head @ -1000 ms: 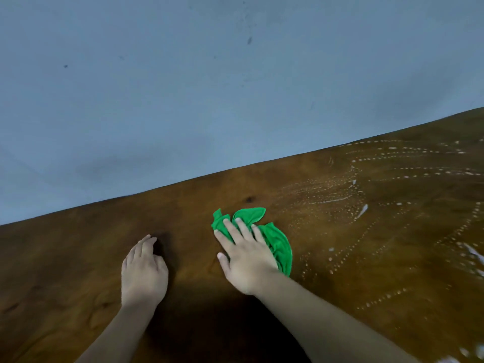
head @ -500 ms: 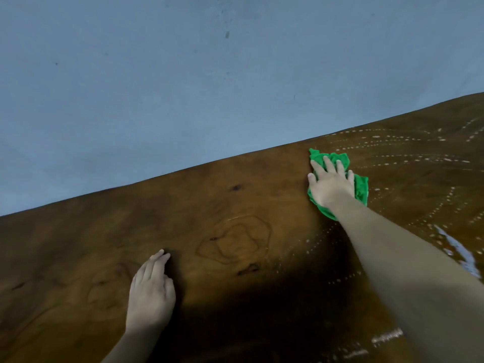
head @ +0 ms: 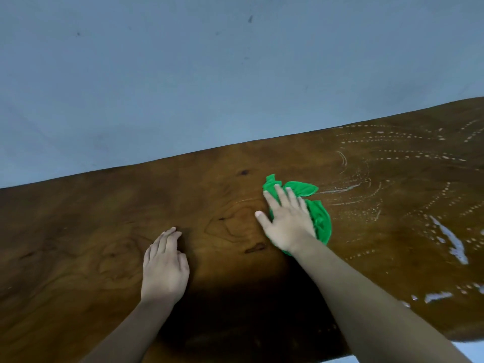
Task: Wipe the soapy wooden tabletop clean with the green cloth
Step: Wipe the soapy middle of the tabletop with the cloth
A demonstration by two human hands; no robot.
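Head view, wooden tabletop (head: 78,244) against a blue-grey wall (head: 209,74). The right hand (head: 286,224) presses the bunched green cloth (head: 320,221) flat, fingers straight & slightly spread, thumb out on bare wood. Half a sec ago hand & cloth were reached out at the table's far edge; now they're pulled back to mid-table, so one stroke looks done. The left hand (head: 165,268) stays flat on the wood, fingers together, bracing. Left of the cloth the wood looks clean. Dotted soap trails (head: 392,158) & a foam streak (head: 455,242) remain at right, so prob. much left to wipe.
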